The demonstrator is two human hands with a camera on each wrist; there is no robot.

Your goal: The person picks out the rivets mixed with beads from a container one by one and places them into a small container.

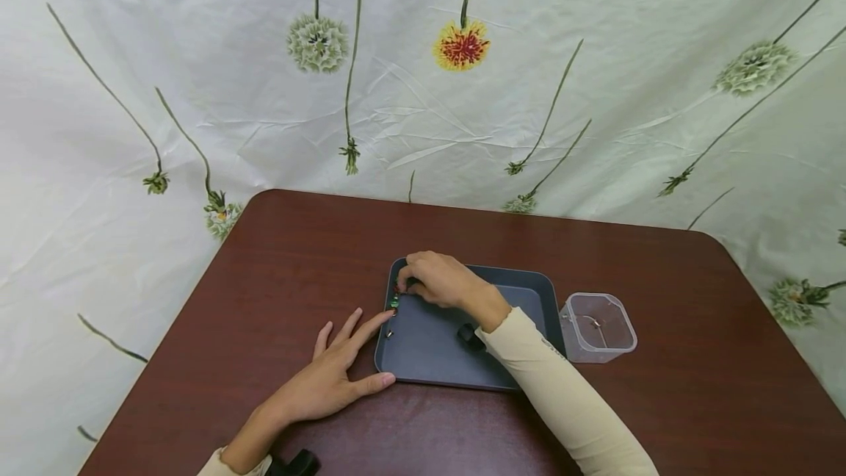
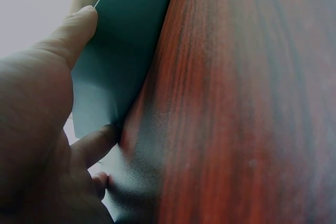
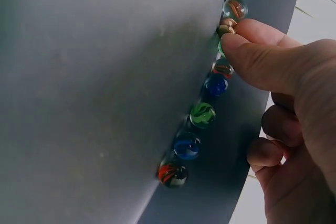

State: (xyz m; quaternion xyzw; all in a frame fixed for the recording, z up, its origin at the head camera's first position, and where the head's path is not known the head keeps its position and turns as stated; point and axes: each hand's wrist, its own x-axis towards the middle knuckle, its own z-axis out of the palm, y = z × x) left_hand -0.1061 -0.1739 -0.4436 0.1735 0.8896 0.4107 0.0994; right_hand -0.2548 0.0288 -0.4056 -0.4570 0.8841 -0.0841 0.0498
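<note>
My right hand [image 1: 443, 281] reaches across the grey tray [image 1: 456, 366] to its far left corner. In the right wrist view its thumb and index finger pinch a small, shiny gold-brown piece [image 3: 227, 27] in the row of marbles. Clear glass marbles with coloured swirls line the tray wall, among them a green marble [image 3: 202, 115], a blue marble [image 3: 187, 146] and an orange-and-black marble [image 3: 172, 174]. My left hand [image 1: 333, 380] spreads its fingers at the tray's left side. Its index fingertip touches the rim by the marbles, and its thumb rests at the near left corner.
A clear plastic box [image 1: 598, 329] stands against the tray's right side, with a small shiny piece inside. Another small gold-coloured piece [image 1: 389, 333] lies in the tray near its left wall. Behind the brown table [image 1: 317, 241] hangs a flowered white cloth [image 1: 410, 94].
</note>
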